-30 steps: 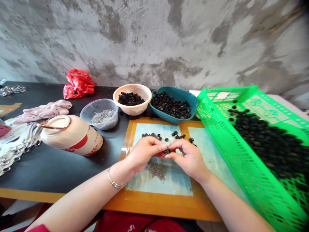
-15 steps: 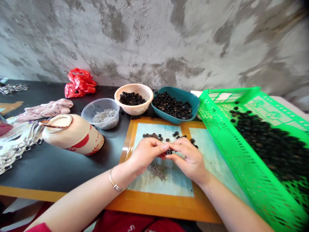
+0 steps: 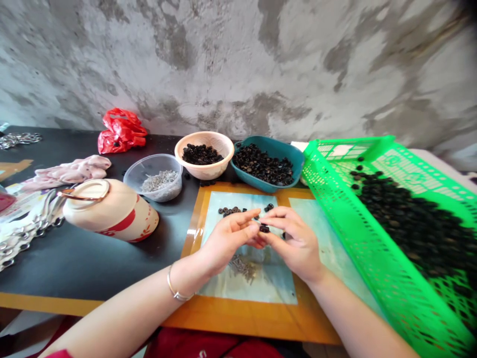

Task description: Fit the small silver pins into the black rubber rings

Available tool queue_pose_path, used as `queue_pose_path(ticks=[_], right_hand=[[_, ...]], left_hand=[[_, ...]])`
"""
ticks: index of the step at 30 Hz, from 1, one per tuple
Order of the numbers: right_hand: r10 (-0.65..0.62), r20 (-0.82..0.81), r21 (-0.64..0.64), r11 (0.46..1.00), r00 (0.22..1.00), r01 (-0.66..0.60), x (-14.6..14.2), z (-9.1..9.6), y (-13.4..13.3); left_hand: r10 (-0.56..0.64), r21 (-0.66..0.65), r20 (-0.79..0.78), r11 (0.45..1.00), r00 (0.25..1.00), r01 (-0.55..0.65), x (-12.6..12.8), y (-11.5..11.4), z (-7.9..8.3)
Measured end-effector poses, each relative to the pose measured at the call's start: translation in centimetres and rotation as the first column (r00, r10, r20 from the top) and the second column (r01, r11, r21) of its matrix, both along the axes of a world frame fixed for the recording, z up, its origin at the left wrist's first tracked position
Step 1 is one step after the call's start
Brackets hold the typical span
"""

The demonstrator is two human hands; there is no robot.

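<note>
My right hand (image 3: pixel 294 241) pinches a small black round part (image 3: pixel 264 228) between thumb and fingers, over a pale blue sheet (image 3: pixel 276 286). Close on its left is my left hand (image 3: pixel 233 236), thumb and fingers curled in toward the same part; whether something thin sits between them is hidden. Behind the hands, small black rings with centre holes (image 3: pixel 228 211) lie in a group on the sheet. A little heap of thin metal pins (image 3: pixel 243 269) lies below my left hand.
A green crate (image 3: pixel 346 243) of black parts stands at right. Along the back are a teal basin (image 3: pixel 278 185), a pink bowl (image 3: pixel 208 171) and a clear tub (image 3: pixel 171 191) of metal pins. A cream bottle (image 3: pixel 122 209), gloves (image 3: pixel 70 171) and a red bag (image 3: pixel 121 132) are leftward.
My left thumb and forefinger have moved apart from their closed pinch at the black part. My right hand still grips the part, now turned slightly. The view has shifted a little.
</note>
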State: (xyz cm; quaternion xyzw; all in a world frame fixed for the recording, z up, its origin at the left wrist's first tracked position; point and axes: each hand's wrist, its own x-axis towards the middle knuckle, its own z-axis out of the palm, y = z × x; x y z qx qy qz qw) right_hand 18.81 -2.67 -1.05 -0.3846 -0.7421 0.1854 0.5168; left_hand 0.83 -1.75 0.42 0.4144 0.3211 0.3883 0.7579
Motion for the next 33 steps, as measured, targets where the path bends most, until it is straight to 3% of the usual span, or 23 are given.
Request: queue_pose_path(ticks=[3,6,8,10,12,19,25,27,31,33], right_hand=[[0.049,-0.043,-0.052,0.997,0.998,-0.052,-0.1,0.1,-0.1],[0.070,-0.070,-0.075,0.994,0.995,-0.075,-0.4,0.4,-0.3],[0.078,-0.063,-0.084,0.993,0.995,-0.083,-0.6,0.6,-0.4],[0.074,-0.045,-0.091,0.993,0.996,-0.078,-0.7,0.8,-0.6],[0.057,-0.026,-0.099,0.993,0.998,-0.060,-0.7,0.8,-0.8],[-0.012,-0.096,-0.145,0.989,0.995,-0.002,-0.8,-0.6,-1.2],[0.043,-0.056,-0.137,0.989,0.997,-0.051,-0.8,-0.9,-0.9],[0.054,-0.033,-0.120,0.991,0.998,-0.058,-0.8,-0.7,-0.9],[0.040,0.053,-0.043,0.998,0.998,-0.038,-0.9,-0.1,-0.9],[0.005,0.072,-0.018,1.000,0.997,-0.003,-1.0,-0.1,-0.9]], left_hand=[[0.043,0.272,-0.187,0.962,0.982,0.010,-0.2,0.2,-0.1],[0.189,0.611,-0.364,0.787,0.912,0.081,-0.5,0.4,-0.5],[0.276,0.729,-0.388,0.676,0.880,0.109,-0.6,0.4,-0.8],[0.333,0.778,-0.385,0.619,0.861,0.109,-0.6,0.2,-1.0],[0.367,0.790,-0.398,0.602,0.841,0.111,-0.6,0.1,-1.1],[0.374,0.774,-0.436,0.620,0.818,0.129,-0.3,-0.4,-0.6],[0.359,0.735,-0.375,0.677,0.855,0.038,0.0,-0.6,-1.1],[0.343,0.764,-0.365,0.641,0.865,0.069,-0.1,-0.5,-1.2],[0.374,0.862,-0.325,0.494,0.869,0.110,-0.5,-0.3,-1.5],[0.386,0.876,-0.317,0.470,0.866,0.111,-0.6,-0.4,-1.6]])
